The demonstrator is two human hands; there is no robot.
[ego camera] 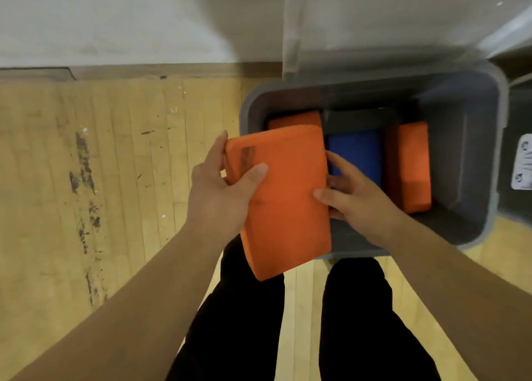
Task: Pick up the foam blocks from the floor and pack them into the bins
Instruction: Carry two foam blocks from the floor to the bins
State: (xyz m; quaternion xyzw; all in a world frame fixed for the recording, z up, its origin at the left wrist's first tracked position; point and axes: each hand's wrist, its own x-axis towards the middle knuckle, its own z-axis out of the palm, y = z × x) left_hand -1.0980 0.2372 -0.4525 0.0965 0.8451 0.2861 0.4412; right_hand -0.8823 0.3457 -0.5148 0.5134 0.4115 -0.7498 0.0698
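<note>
An orange foam block [288, 196] hangs over the near left corner of the grey bin [472, 231]. My left hand [221, 190] grips its left edge, thumb on top and fingers round the far corner. My right hand [351, 196] holds its right edge, thumb on the top face and fingers under the side. Inside the bin stand a blue block [357, 153], an orange block [411, 167] to its right, and another orange block [296, 120] at the back left, mostly hidden by the held one.
The bin stands on a scuffed wooden floor [115, 179] against a pale wall [115, 20]. A clear lid or panel [374, 26] rises behind the bin. A dark container with a white label [522, 164] sits to the right. My black-trousered legs [354, 323] are below.
</note>
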